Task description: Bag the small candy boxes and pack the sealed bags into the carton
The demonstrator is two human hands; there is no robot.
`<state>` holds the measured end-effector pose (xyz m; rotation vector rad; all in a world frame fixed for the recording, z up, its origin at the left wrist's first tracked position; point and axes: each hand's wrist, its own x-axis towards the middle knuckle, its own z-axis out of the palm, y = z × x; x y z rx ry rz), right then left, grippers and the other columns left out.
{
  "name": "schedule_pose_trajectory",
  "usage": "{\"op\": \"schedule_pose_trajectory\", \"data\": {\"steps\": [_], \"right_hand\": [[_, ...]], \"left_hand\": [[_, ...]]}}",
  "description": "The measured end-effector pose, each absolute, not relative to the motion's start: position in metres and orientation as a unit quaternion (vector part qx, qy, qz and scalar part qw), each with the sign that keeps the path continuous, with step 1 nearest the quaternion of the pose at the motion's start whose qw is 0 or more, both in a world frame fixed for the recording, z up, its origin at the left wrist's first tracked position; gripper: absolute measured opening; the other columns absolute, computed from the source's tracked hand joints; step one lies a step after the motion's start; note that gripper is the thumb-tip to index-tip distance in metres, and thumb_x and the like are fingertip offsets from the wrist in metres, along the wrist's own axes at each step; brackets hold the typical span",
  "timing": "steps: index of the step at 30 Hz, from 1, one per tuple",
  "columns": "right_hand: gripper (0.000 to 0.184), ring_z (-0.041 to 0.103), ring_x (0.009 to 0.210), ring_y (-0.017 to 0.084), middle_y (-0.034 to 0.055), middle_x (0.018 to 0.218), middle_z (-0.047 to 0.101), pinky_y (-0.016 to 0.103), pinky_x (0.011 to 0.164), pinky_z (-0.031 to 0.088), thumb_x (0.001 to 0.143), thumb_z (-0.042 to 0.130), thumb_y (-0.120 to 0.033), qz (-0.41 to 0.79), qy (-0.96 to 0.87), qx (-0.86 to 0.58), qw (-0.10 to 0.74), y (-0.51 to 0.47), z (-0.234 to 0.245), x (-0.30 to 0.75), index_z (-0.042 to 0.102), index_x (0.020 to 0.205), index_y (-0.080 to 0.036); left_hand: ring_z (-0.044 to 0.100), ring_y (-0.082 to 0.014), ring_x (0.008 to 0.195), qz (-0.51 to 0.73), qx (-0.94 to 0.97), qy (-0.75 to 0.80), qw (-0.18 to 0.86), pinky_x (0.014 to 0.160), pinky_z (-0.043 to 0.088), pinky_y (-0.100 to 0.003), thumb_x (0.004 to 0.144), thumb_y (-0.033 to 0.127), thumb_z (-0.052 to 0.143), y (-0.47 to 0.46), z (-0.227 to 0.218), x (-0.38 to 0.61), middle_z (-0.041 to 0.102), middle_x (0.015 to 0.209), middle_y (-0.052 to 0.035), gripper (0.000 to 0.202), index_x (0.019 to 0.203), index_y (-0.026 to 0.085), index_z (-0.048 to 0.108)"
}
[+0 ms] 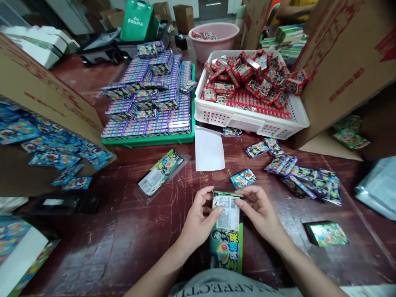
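Now your left hand (202, 218) and right hand (260, 212) pinch the green packet (227, 236) at its far end, the rest lying nearer you than this grip, apparently working that edge, so next probably calls for even finger pressure.

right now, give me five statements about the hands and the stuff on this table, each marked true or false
1. The left grip and right grip both hold the same green packet. True.
2. The white crate is filled with purple boxes. False: it holds red boxes.
3. The green tray, left of the white crate, holds purple boxes. True.
4. The second green packet is in the left grip. False: it lies on the table, apart from both grips.
5. The pink basin stands beyond the white crate. True.
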<state>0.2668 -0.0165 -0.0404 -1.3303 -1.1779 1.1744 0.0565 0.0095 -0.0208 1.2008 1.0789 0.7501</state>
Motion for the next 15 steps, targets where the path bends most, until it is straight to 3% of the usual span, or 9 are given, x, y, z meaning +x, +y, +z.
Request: {"op": "schedule_pose_trajectory", "data": {"steps": [4, 9, 12, 15], "right_hand": [[0.022, 0.066, 0.111, 0.024, 0.0078, 0.119, 0.07, 0.04, 0.097, 0.055, 0.094, 0.064, -0.041, 0.497, -0.45, -0.584, 0.458, -0.021, -0.036, 0.258, 0.066, 0.111, -0.026], [0.014, 0.065, 0.115, 0.02, 0.0031, 0.121, 0.072, 0.037, 0.103, 0.05, 0.094, 0.065, -0.033, 0.485, -0.49, -0.56, 0.46, -0.013, -0.027, 0.259, 0.073, 0.105, -0.029], [0.026, 0.068, 0.106, 0.018, 0.0019, 0.114, 0.074, 0.035, 0.096, 0.054, 0.095, 0.064, -0.032, 0.476, -0.477, -0.577, 0.462, -0.01, -0.027, 0.26, 0.069, 0.12, -0.033], [0.019, 0.069, 0.104, 0.02, 0.0029, 0.11, 0.076, 0.036, 0.094, 0.054, 0.093, 0.067, -0.035, 0.491, -0.492, -0.577, 0.429, -0.005, -0.023, 0.263, 0.075, 0.11, -0.031]], "left_hand": [[0.066, -0.0209, 0.1, 0.295, 0.523, 0.456, 0.657, 0.087, 0.055, -0.034, 0.093, 0.035, 0.064, 0.02, -0.019, 0.049, 0.068, 0.112, -0.0056, 0.036, 0.127, 0.024, 0.057], [0.062, -0.0219, 0.113, 0.335, 0.559, 0.479, 0.588, 0.103, 0.046, -0.036, 0.097, 0.032, 0.058, 0.034, -0.014, 0.046, 0.068, 0.117, -0.0068, 0.018, 0.102, 0.021, 0.071], [0.066, -0.0193, 0.099, 0.347, 0.5, 0.509, 0.609, 0.091, 0.051, -0.033, 0.094, 0.03, 0.062, 0.038, -0.01, 0.048, 0.072, 0.107, -0.0048, 0.023, 0.115, 0.023, 0.066], [0.066, -0.0195, 0.095, 0.316, 0.503, 0.505, 0.626, 0.085, 0.052, -0.031, 0.09, 0.033, 0.066, 0.043, -0.005, 0.048, 0.073, 0.104, -0.0057, 0.021, 0.106, 0.02, 0.071]]}}
